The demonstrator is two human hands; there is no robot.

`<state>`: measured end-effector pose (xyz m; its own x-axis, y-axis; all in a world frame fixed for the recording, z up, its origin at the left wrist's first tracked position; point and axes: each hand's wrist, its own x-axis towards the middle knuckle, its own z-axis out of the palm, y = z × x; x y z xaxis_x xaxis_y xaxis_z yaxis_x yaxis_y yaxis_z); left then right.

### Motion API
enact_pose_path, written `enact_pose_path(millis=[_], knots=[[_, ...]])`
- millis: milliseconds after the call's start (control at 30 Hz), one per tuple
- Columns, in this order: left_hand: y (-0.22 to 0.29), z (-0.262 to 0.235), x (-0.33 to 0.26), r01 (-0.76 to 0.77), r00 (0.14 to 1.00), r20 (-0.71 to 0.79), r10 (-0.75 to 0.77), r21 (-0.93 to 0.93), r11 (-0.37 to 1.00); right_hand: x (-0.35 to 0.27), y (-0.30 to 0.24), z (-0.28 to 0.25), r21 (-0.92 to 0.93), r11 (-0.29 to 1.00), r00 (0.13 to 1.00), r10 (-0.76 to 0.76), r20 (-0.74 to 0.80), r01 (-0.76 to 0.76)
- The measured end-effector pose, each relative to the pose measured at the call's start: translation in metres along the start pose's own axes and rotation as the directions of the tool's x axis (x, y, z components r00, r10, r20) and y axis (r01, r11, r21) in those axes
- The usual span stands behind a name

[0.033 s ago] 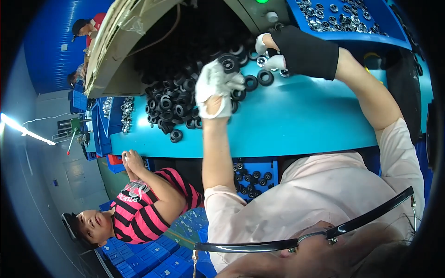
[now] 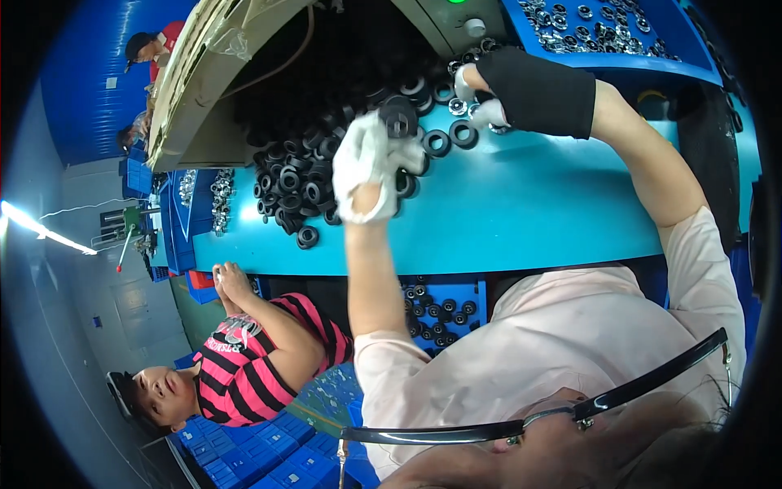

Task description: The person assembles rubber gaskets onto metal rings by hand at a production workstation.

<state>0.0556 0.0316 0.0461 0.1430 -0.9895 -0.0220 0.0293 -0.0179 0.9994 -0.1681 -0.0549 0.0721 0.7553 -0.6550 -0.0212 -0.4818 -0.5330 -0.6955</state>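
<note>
My left hand (image 2: pixel 366 167), in a white glove and smeared by motion, is closed on a black ring-shaped part (image 2: pixel 399 119) with a round centre. A large heap of black rings (image 2: pixel 289 181) lies to its left and behind it. Farther right, my right hand (image 2: pixel 489 96) wears a black sleeve and white finger covers. Its thumb and finger curl round small shiny metal hubs (image 2: pixel 458 107) at the far side of the table; the fingers partly hide the grip. Two loose black rings (image 2: pixel 463 134) lie between the hands.
The turquoise table (image 2: pixel 521 212) curves before me. A blue tray of shiny metal hubs (image 2: pixel 684 69) stands at the far right. A cardboard box wall (image 2: pixel 191 106) rises at the left. Below the edge is a blue crate (image 2: pixel 481 297) with black wheels. A person in stripes (image 2: pixel 261 359) sits at left.
My left hand has shifted slightly left and toward me, with the black ring still in it. My right hand stays in nearly the same place among the metal hubs.
</note>
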Motion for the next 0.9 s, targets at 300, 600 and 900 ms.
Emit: enact_pose_path(millis=[300,600,900], knots=[[-0.010,-0.082,-0.161,0.578,0.464,0.056,-0.884,0.737,0.350,-0.012,0.027,0.053,-0.568,0.804,0.980,-0.090,0.177,0.176],[0.017,-0.052,-0.061,0.084,0.967,0.197,-0.158,0.338,0.937,0.009,0.023,0.059,0.088,0.936,0.937,-0.332,-0.109,0.342],[-0.014,0.028,0.214,-0.492,0.845,0.301,0.442,0.761,0.423,-0.006,0.043,0.094,0.153,0.842,0.830,-0.451,-0.327,0.518]])
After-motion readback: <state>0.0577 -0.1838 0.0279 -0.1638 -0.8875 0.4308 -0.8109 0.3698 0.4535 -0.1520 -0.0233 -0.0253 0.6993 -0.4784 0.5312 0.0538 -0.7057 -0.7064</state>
